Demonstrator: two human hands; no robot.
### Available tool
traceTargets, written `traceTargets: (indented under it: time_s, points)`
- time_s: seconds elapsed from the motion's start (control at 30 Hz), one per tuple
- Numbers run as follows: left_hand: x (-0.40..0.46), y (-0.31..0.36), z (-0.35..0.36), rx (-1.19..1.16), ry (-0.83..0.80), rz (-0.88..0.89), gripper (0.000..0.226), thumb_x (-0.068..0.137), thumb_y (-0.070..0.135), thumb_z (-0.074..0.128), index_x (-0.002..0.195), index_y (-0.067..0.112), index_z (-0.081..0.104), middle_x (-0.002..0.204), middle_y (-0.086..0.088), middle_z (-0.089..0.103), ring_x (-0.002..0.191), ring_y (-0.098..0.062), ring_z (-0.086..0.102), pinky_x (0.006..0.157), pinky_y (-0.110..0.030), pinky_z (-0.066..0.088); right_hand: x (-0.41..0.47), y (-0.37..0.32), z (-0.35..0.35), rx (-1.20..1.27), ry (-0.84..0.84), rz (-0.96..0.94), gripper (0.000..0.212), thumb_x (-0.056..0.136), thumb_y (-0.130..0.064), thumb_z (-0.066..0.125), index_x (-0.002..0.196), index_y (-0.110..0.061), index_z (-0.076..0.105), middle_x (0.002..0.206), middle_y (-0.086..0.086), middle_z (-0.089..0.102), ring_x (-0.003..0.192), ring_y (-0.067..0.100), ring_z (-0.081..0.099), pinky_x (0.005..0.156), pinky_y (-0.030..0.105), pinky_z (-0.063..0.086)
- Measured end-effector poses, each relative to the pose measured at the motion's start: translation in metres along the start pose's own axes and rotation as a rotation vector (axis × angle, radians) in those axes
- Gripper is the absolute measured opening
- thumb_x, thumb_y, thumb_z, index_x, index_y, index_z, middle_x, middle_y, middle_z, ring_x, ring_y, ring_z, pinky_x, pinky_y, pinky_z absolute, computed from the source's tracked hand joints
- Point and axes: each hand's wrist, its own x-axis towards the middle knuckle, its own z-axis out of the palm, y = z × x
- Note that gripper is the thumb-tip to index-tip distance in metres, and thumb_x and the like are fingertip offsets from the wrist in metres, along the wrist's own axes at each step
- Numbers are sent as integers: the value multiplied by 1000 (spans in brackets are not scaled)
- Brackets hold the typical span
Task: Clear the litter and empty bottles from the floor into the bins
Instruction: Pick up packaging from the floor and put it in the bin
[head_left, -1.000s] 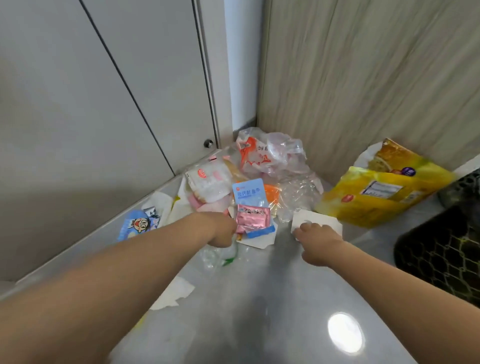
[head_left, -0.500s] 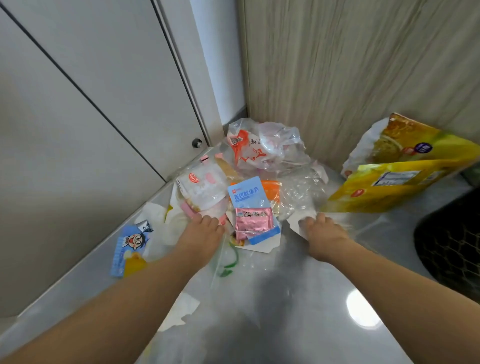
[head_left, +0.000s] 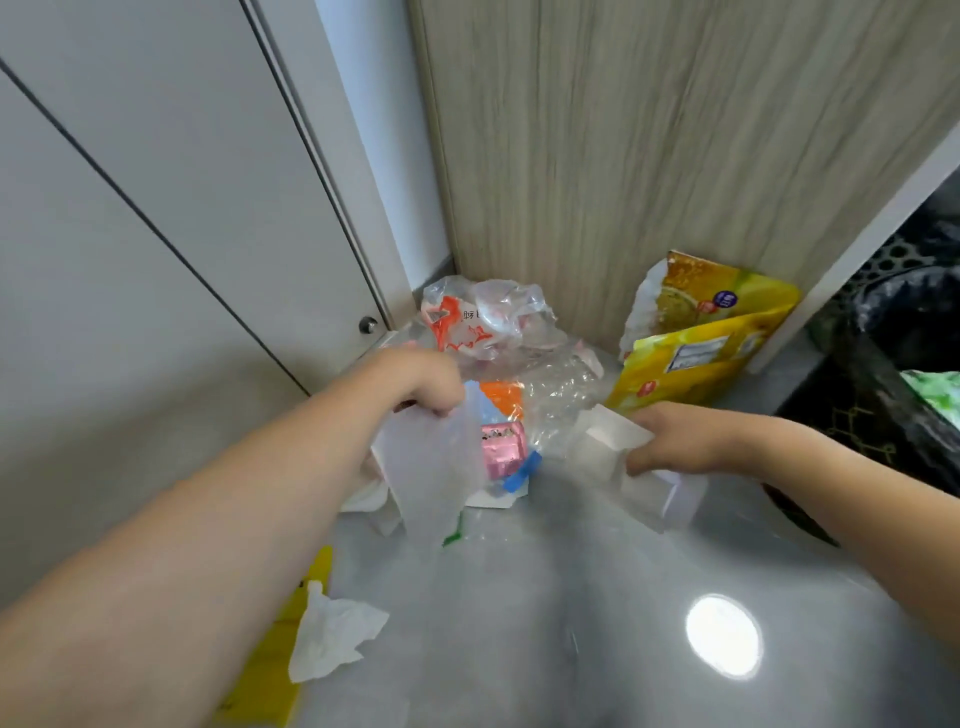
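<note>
A heap of litter lies in the floor corner: a clear bag with red print (head_left: 483, 322), crumpled clear plastic (head_left: 556, 395), an orange wrapper (head_left: 503, 397) and a pink packet (head_left: 501, 453). My left hand (head_left: 421, 382) is shut on a translucent white plastic bag (head_left: 431, 467) that hangs down from it above the heap. My right hand (head_left: 691, 439) is shut on a white paper piece (head_left: 613, 434) together with clear film, just right of the pink packet. A large yellow snack bag (head_left: 696, 338) leans against the wooden wall.
A black mesh bin with a black liner (head_left: 904, 332) stands at the right edge. A crumpled white tissue (head_left: 332, 634) and a yellow wrapper (head_left: 270, 670) lie on the shiny grey floor near my left forearm. Grey cabinet doors (head_left: 156, 208) close the left side.
My left hand has closed on the translucent bag and lifted it off the pile, covering the white and blue packets. My right hand has gripped the white paper and raised it slightly.
</note>
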Motion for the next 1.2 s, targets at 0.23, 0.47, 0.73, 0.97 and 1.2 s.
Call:
traceTargets:
  time_s: [0.23,0.47,0.73,0.97,1.2]
  points:
    - [-62,79,-57,-772,223,313,29,87,-5,49,93,17,65,58,-6,52,38,-17,41,35,-17,26,-126,13,-116,183,-9,109,32,72,-19,71,104,-19,65,98,5,73,94,24,69,81,37,55]
    - [-100,184,-86,-1061,543,624,34,93,-4,48,112,22,59,62,-3,70,32,-17,50,29,-20,33,-190,101,-186,273,512,277,25,84,-13,66,109,-13,62,100,12,69,91,32,67,86,48,54]
    - [-104,300,-109,-805,848,684,30,93,10,43,96,36,57,88,11,68,63,-4,61,54,-31,50,-160,184,-135,89,372,452,42,84,-19,62,126,-16,60,129,5,61,115,28,58,99,42,47]
    - [-69,378,-114,-399,1094,820,20,96,11,38,108,21,51,81,2,62,68,-23,56,58,-42,48,-156,229,-129,216,474,488,22,82,-4,45,63,-13,48,66,4,46,63,21,39,57,27,32]
    - [4,428,-61,482,670,757,18,93,20,50,110,21,53,105,-2,56,96,-28,59,69,-39,48,-153,243,-127,225,516,633,27,93,-10,41,68,-10,50,82,13,62,65,25,52,68,30,45]
